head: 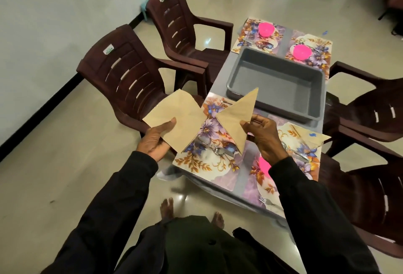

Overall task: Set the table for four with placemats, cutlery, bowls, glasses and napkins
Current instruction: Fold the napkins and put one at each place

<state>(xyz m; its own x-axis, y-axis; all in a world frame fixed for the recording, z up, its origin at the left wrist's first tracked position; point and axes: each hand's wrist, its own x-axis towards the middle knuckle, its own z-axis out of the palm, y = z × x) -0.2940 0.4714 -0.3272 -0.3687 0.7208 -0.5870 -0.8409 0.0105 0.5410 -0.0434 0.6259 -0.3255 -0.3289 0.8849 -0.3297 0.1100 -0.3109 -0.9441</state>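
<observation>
Head view. Pinches a triangle-folded napkin point(237, 118) in the right hand point(263, 138), thumb on the near edge, long axis running from 1 o'clock down to 6 o'clock. Grips a second tan napkin point(174, 116) in the left hand point(152, 142), thumb on top, fingers curled beneath, the sheet fanned toward 12 o'clock and partly out past the left edge of the desk point(241, 175). Directly under both sheets, between the hands: the near-left placemat point(209, 171), cutlery point(218, 150) on it, no napkin or bowl to be seen there. At 3 o'clock of the right hand, a laid napkin point(314, 137) already on the near-right placemat point(311, 164). Looks like the napkin step, with the right hand nearer the bare mat; probably needs only a short drop toward 7 o'clock. At 12 o'clock, beyond the grey tub point(277, 86), far placemats point(246, 40) with pink bowls point(266, 28); napkins there not made out.
</observation>
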